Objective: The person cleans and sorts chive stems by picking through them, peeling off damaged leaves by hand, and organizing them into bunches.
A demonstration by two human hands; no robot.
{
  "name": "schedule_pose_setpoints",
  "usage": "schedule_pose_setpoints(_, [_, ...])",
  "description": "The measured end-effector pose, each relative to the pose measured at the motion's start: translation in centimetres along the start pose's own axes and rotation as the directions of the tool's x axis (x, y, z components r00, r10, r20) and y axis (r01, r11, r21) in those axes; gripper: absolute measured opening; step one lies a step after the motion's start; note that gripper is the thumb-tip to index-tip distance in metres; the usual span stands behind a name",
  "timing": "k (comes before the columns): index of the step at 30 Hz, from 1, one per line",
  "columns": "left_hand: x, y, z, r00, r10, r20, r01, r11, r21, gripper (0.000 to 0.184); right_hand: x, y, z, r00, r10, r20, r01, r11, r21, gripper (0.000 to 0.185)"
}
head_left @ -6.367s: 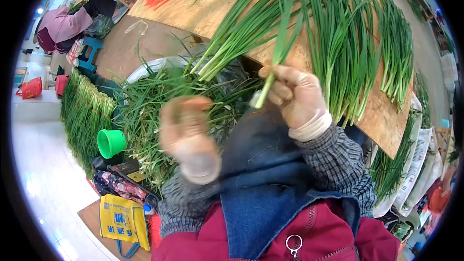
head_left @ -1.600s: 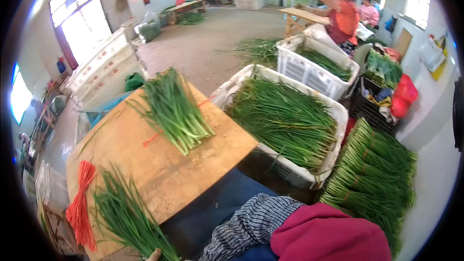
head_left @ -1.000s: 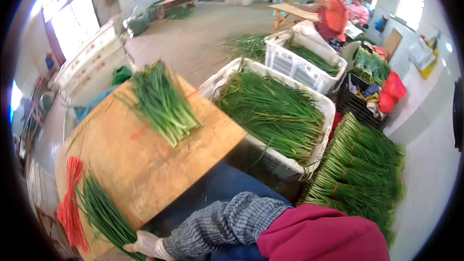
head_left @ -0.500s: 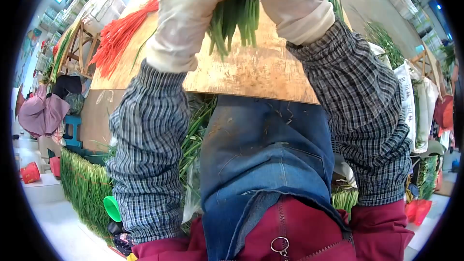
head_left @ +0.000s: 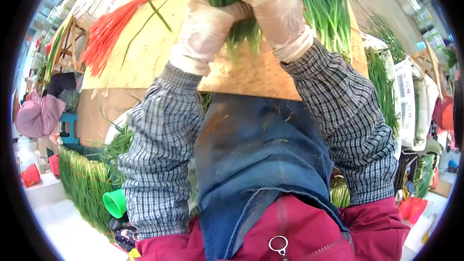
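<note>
The left grip (head_left: 203, 26) and the right grip (head_left: 282, 14), both gloved, were closed around one bundle of green stalks (head_left: 245, 33). From where I sat, they looked pressed close together, with the right thumb laid across the front of the bundle. The bundle was held over the near part of the wooden surface (head_left: 164, 67), between the two palms; its upper part ran out of view at the top, and its lower ends hung below the wrists, blurred. I could not tell whether any part of it rested on the wood.

To the right, well within reach, a separate pile of green stalks (head_left: 328, 14) lay on the surface. To the left lay a sheaf of red strands (head_left: 123, 26), clear of both grips, with a loose green blade (head_left: 158, 13) across the wood just beside it. The denim apron (head_left: 263, 140) sat right below the near edge.

I judged the step in hand to be gathering and squaring the bundle between the two grips; I saw no red strand around the part in view. To my mind the next move called for even pressure from both sides, firm enough that no stalk slipped and gentle enough not to crush the leaves, and for one grip to carry the load alone if the other had to let go.
</note>
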State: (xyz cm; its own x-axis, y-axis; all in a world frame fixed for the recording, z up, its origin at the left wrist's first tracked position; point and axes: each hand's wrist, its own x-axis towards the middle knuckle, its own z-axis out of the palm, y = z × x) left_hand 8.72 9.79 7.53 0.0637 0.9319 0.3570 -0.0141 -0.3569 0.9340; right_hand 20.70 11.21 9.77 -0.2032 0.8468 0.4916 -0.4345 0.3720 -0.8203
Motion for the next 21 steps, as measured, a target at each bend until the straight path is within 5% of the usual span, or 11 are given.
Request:
schedule_pose_setpoints(3, [0.8, 1.6, 0.2, 1.000, 0.010, 0.027, -0.008, 0.998, -0.064, 0.038, 1.0, 0.6, 0.8, 0.995, -0.088, 0.049, 0.072, 0.964, 0.256, 0.038])
schedule_pose_setpoints(5, [1.1, 0.8, 0.0, 0.999, -0.040, 0.009, 0.041, 0.998, -0.042, 0.040, 0.5, 0.1, 1.5, 0.957, -0.244, -0.155, 0.248, 0.969, 0.003, 0.046])
schedule_pose_setpoints(6, [1.5, 0.1, 0.2, 1.000, -0.018, -0.026, 0.018, 0.999, 0.038, 0.040, 0.9, 0.2, 0.7, 0.934, -0.345, -0.094, 0.302, 0.901, -0.312, 0.043])
schedule_pose_setpoints(9, [1.7, 0.4, 0.0, 0.997, -0.057, 0.048, 0.056, 0.998, 0.026, 0.038, 0.9, -1.0, 0.4, 0.977, -0.057, -0.208, -0.050, 0.877, -0.477, 0.039])
schedule_pose_setpoints(11, [3.1, 3.4, 0.6, 0.965, -0.141, 0.220, 0.111, 0.984, 0.142, 0.040, 3.6, -0.3, -1.7, 0.959, -0.199, 0.202, 0.246, 0.226, -0.943, 0.033])
schedule_pose_setpoints(12, [4.7, 4.0, 1.1, 0.951, -0.120, 0.286, 0.056, 0.973, 0.222, 0.042, 5.1, 0.5, -3.1, 0.768, -0.593, 0.243, 0.481, 0.283, -0.830, 0.030])
schedule_pose_setpoints(13, [6.5, 3.8, 1.5, 0.939, -0.014, 0.343, -0.073, 0.968, 0.238, 0.041, 4.3, -5.5, -2.6, 0.986, -0.095, -0.134, 0.011, 0.854, -0.520, 0.033])
schedule_pose_setpoints(15, [9.7, 4.0, 3.3, 0.935, 0.085, 0.344, -0.155, 0.971, 0.181, 0.043, 6.4, -6.9, -4.4, 0.985, 0.026, -0.172, -0.089, 0.925, -0.369, 0.031])
schedule_pose_setpoints(16, [11.3, 4.9, 4.0, 0.858, 0.211, 0.469, -0.418, 0.817, 0.397, 0.037, 7.5, -7.6, -5.2, 0.978, 0.087, -0.189, -0.140, 0.947, -0.289, 0.031])
schedule_pose_setpoints(19, [13.9, 6.4, 8.9, 0.908, -0.142, 0.395, 0.067, 0.978, 0.198, 0.037, 9.3, -10.0, -8.3, 0.959, 0.144, -0.242, -0.212, 0.936, -0.282, 0.027])
schedule_pose_setpoints(21, [16.5, 4.2, 10.9, 0.861, -0.091, 0.500, 0.048, 0.994, 0.099, 0.033, 10.2, -10.8, -11.3, 0.917, 0.316, -0.242, -0.373, 0.895, -0.245, 0.025])
